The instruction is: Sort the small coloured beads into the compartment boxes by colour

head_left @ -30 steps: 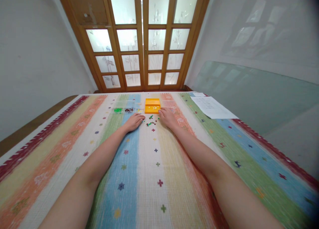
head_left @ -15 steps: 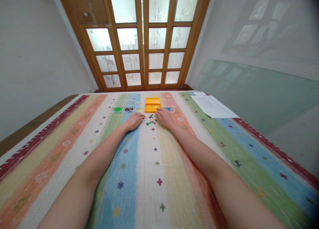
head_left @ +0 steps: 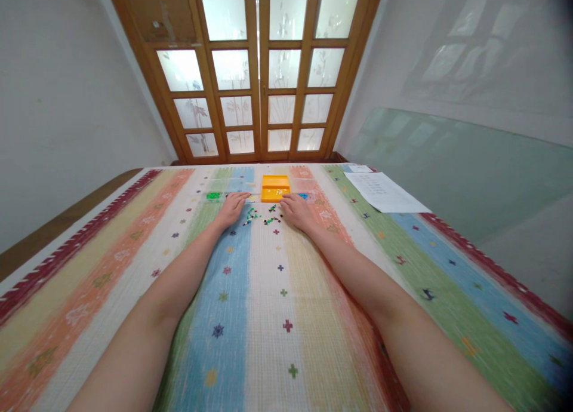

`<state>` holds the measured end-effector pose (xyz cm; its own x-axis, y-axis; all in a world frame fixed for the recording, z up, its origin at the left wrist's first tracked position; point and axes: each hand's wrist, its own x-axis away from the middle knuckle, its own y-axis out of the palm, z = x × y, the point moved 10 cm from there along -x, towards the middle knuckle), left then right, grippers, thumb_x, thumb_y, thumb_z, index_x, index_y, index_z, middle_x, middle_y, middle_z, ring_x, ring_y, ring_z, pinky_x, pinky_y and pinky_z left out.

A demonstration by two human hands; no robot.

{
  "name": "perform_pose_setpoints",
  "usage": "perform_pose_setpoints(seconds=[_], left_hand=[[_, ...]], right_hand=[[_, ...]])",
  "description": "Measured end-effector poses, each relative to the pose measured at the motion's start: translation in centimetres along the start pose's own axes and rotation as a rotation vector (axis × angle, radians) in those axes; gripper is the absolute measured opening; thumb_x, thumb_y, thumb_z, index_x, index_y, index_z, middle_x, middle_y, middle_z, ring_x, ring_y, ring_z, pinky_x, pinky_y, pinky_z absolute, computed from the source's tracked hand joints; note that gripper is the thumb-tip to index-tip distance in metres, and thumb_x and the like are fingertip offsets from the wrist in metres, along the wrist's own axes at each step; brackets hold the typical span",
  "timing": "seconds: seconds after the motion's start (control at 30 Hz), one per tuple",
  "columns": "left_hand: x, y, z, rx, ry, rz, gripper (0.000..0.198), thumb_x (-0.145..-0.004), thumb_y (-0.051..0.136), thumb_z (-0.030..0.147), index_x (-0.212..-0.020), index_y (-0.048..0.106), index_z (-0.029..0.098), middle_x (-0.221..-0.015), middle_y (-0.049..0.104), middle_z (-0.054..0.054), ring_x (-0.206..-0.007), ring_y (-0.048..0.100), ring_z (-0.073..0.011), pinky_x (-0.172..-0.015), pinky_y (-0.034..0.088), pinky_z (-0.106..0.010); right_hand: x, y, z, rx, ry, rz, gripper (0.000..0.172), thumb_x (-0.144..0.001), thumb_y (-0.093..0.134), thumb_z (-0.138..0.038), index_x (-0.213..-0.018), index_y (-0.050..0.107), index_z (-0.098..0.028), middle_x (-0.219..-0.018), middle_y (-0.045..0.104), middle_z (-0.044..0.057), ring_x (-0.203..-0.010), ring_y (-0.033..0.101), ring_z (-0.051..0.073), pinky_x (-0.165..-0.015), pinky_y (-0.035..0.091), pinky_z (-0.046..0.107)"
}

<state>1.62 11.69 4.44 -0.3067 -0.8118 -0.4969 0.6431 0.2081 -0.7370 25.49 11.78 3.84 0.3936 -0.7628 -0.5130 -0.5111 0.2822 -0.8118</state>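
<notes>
My left hand (head_left: 233, 209) is over the front of a clear compartment box. Its fingers are drawn together beside the small yellow pieces (head_left: 253, 197); whatever they pinch is too small to make out. My right hand (head_left: 296, 210) lies at the front right corner of an open orange box (head_left: 276, 181), fingers stretched forward and apart from any visible piece. White pieces (head_left: 280, 191) lie inside the orange box. Between my hands, small green and dark pieces (head_left: 271, 221) are scattered on the cloth, with more mixed pieces (head_left: 251, 216) just right of my left hand.
Green pieces (head_left: 213, 196) fill a compartment at the left; blue pieces (head_left: 303, 196) are in one at the right. Printed paper sheets (head_left: 385, 191) lie at the table's far right. A striped tablecloth (head_left: 268, 340) covers the table. Wooden glazed doors (head_left: 259, 101) stand beyond.
My left hand has moved left and away from me, from the loose pieces to the clear box, uncovering mixed pieces on the cloth. My right hand has hardly moved.
</notes>
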Motion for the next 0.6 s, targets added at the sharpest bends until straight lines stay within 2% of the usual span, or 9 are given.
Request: perform_pose_setpoints(seconds=[0.2,0.37,0.47,0.6], left_hand=[[-0.1,-2.5,-4.1,-0.017,-0.162,0.122,0.043,-0.109,0.033,0.029,-0.13,0.071,0.02,-0.14,0.07,-0.011,-0.136,0.059,-0.0221,-0.122,0.039,-0.043],[0.4,-3.7,-6.8,-0.048,-0.245,0.226,0.043,-0.108,0.034,0.028,-0.128,0.07,0.016,-0.14,0.069,-0.015,-0.136,0.059,-0.0255,-0.123,0.037,-0.05],[0.6,-3.5,-7.3,-0.083,-0.249,0.22,0.041,-0.108,0.036,0.028,-0.127,0.07,0.016,-0.139,0.07,-0.015,-0.136,0.059,-0.0264,-0.123,0.036,-0.052],[0.8,-3.6,-6.4,-0.119,-0.203,0.247,0.04,-0.109,0.036,0.03,-0.127,0.07,0.018,-0.138,0.07,-0.012,-0.135,0.058,-0.0244,-0.122,0.038,-0.047]], right_hand=[[-0.1,0.1,-0.1,-0.01,-0.014,-0.002,0.038,-0.112,0.045,-0.033,-0.116,0.08,-0.019,-0.135,0.069,0.012,-0.126,0.06,0.025,-0.113,0.044,0.041],[0.0,-0.1,-0.6,-0.027,-0.022,-0.015,0.037,-0.112,0.045,-0.032,-0.118,0.079,-0.02,-0.135,0.069,0.012,-0.125,0.06,0.025,-0.112,0.045,0.041],[0.1,-0.2,-0.8,-0.017,-0.039,-0.02,0.036,-0.111,0.046,-0.032,-0.119,0.079,-0.02,-0.135,0.069,0.012,-0.125,0.06,0.026,-0.112,0.044,0.043],[0.3,-0.2,-2.1,0.001,-0.096,-0.025,0.033,-0.11,0.049,-0.032,-0.123,0.077,-0.02,-0.137,0.068,0.013,-0.128,0.058,0.028,-0.114,0.042,0.047]])
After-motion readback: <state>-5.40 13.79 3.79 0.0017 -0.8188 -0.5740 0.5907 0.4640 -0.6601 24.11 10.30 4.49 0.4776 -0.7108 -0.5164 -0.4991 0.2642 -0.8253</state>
